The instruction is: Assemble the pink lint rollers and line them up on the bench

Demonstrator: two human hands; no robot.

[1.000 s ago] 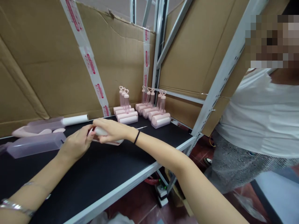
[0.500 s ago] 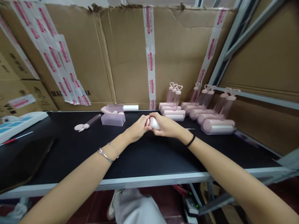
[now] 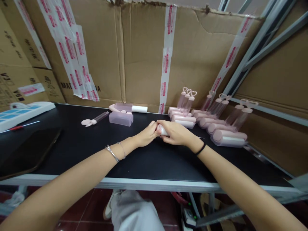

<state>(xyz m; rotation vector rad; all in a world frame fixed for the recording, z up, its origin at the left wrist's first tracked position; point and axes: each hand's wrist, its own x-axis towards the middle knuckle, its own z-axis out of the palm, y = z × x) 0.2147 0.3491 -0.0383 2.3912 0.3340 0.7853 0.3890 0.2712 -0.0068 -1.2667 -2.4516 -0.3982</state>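
My left hand (image 3: 148, 134) and my right hand (image 3: 176, 132) meet above the middle of the black table, both closed on a small pink-and-white lint roller (image 3: 162, 130). My left fingers pinch its pink end, while my right hand wraps round the white roll and hides most of it. Left of my hands lie a translucent lilac cover (image 3: 121, 118), a white roll (image 3: 139, 109) and a clear tube handle (image 3: 100, 117) with a pink heart-shaped end.
Several assembled pink rollers (image 3: 229, 137) with heart-topped handles stand in rows at the right. On the left are a dark phone (image 3: 29, 152), a white tray with blue cells (image 3: 26, 112) and a red-handled screwdriver (image 3: 16, 127). A large cardboard sheet (image 3: 141, 57) backs the table.
The camera view has shifted, so the table things appear displaced. Both hands keep hold of the roller; my right hand now covers more of its white part.
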